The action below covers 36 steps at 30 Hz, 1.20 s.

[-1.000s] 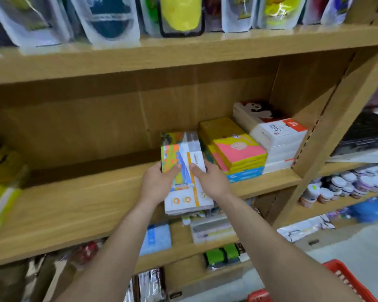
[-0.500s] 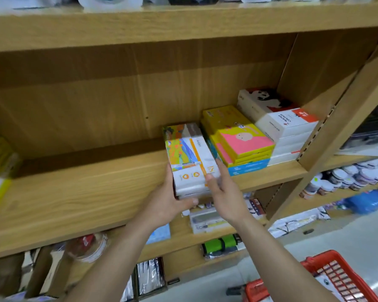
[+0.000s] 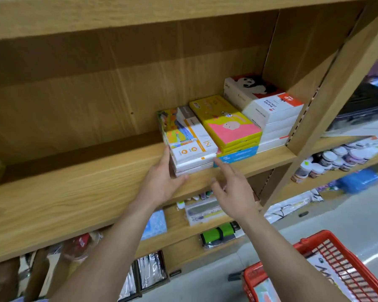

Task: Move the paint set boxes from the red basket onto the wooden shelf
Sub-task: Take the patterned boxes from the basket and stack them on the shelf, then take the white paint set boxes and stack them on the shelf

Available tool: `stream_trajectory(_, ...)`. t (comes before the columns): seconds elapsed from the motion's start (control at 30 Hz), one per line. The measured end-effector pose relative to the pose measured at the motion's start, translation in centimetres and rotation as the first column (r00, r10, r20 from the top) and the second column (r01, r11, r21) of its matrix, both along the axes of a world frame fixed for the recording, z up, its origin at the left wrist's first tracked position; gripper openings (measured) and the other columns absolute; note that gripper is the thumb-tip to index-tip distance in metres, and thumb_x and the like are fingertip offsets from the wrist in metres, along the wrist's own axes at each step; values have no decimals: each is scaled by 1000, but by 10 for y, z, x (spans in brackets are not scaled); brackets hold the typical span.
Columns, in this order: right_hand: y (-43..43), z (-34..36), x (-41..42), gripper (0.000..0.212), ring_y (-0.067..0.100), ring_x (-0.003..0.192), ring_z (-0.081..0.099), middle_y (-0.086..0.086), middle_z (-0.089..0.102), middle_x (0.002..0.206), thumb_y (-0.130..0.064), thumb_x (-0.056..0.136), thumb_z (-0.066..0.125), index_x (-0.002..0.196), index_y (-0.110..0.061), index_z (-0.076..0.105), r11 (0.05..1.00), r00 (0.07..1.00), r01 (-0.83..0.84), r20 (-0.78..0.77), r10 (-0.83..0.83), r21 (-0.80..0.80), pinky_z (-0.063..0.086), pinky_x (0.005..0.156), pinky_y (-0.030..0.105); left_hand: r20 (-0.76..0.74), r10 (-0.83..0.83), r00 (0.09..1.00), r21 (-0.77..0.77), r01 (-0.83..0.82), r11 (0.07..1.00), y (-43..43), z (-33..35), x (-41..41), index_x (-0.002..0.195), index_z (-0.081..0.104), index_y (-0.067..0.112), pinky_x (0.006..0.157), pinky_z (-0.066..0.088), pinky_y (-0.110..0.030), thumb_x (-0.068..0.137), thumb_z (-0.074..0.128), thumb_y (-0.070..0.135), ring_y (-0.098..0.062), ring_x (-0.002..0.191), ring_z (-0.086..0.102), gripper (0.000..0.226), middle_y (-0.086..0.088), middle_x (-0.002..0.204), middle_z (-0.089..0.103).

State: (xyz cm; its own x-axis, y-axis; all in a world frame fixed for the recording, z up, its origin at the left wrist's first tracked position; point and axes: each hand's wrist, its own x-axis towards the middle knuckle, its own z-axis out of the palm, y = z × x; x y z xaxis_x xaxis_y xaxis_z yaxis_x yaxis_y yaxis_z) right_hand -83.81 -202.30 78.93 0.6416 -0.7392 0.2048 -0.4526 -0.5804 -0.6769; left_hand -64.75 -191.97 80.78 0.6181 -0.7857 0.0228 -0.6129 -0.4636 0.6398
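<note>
Since the earlier frames our right hand (image 3: 234, 190) has let go of the stack of paint set boxes (image 3: 189, 140) and drawn back a little; its fingers are now spread loosely, holding nothing, with the index fingertip close to the stack's front right corner. Our left hand (image 3: 162, 182) is pressed flat against the stack's left side, thumb under the front edge, steadying rather than gripping. The stack now sits further in on the wooden shelf (image 3: 74, 192), though its front end seems to reach the shelf lip.

From the head camera, the stack sits just beside a pile of yellow and pink boxes (image 3: 231, 127) on a blue box (image 3: 238, 154), apparently touching it. Beyond those stand white boxes (image 3: 271, 118), one with a panda print, hard against the shelf's right wall. The shelf to the left of our hand is bare wood.

Below, a lower shelf carries packets and a green roll (image 3: 218, 234), partly hidden by our forearms. At the lower right the red basket (image 3: 327, 258) sits on a pale floor, cut off by the frame edge; something printed lies in it, but we cannot tell what. Small jars (image 3: 336, 160) on the neighbouring shelves to the right are blurred.
</note>
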Motion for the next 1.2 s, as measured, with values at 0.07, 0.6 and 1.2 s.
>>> stream_trajectory(0.07,-3,-8,-13,56,26,130,53,3,58,143,-28,100,61,153,-18,47,999,999,15,33,-16,30,46,102,38,119,63,991,-145,-46,988,18,1,-18,154,34,35,100,43,-32,84,74,47,-23,134,54,82,4,146,60)
stream_trajectory(0.6,-24,-192,-344,44,39,124,60,22,63,132,-27,93,72,131,-4,67,654,694,708,-429,-578,265,46,103,43,-228,-608,761,237,649,723,-102,-188,-273,121,66,17,83,43,-24,89,74,35,-19,106,63,37,10,110,59)
stream_trajectory(1.2,-64,-394,-450,48,32,125,58,11,65,135,-29,91,58,135,-11,63,582,597,788,-480,-643,201,49,98,41,-641,-132,756,405,480,778,-186,-533,-466,159,32,13,117,39,-43,88,74,49,-26,144,48,90,-13,158,48)
